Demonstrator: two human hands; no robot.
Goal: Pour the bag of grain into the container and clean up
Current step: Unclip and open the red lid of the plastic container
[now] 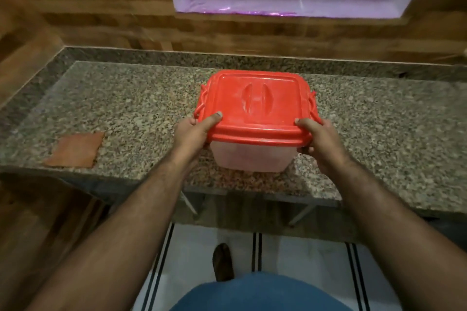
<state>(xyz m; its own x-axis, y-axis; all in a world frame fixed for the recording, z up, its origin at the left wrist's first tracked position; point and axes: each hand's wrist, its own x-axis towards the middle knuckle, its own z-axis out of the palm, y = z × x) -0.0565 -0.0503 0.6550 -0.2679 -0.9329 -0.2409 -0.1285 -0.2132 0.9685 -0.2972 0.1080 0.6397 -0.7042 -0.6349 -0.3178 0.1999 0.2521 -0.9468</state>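
Blue garment [260, 295], lower frame edge: the wearer's own clothing, with one dark shoe [223, 261] beyond it on the tiled floor.

Left hand [193, 134]: closed around the container's left near corner, thumb on the lid rim, fingers hidden under the side.

Right hand [319, 141]: same grip on the right near corner, thumb on top, fingers curled below the rim.

Container [252, 156]: translucent plastic box, near the front edge of the speckled granite desk [141, 106], roughly centred. Whether it rests on the desk or is held just above cannot be told. Contents not discernible through the wall.

Red lid [255, 103]: seated on the box; side clip latches at both ends, moulded grip recess in the middle.

Handling, judged: stiff, thin-walled, smooth; probably light if empty. Hold under the rim at both ends; release the latches to open.

Brown square mat [75, 150]: flat, well left of the box.

No grain bag in view.
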